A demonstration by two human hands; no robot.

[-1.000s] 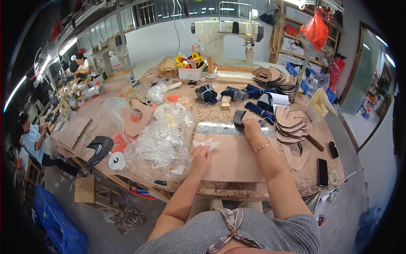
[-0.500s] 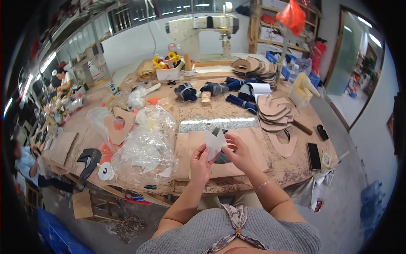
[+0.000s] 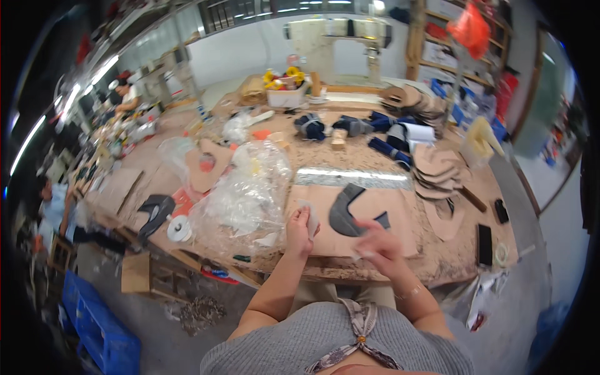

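My left hand is closed on a thin white sheet, which sticks up between thumb and fingers over the board's left side. Motion smears my right hand, raised above the front right of the same board; a pale bit shows by its fingertips, too blurred to name. Between the hands a dark grey curved piece lies flat on the tan board. A small dark pointed piece shows just beyond my right hand. A shiny metal strip runs along the board's far edge.
Crumpled clear plastic covers the table left of the board. Stacked tan cut pieces, a phone and a tape roll lie right. Dark blue bundles sit behind; a sewing machine stands at the back.
My hands have moved apart, the right one toward the lower right. The white sheet stays in my left hand, now seen more edge-on. The dark grey piece is uncovered, and the view has shifted left.
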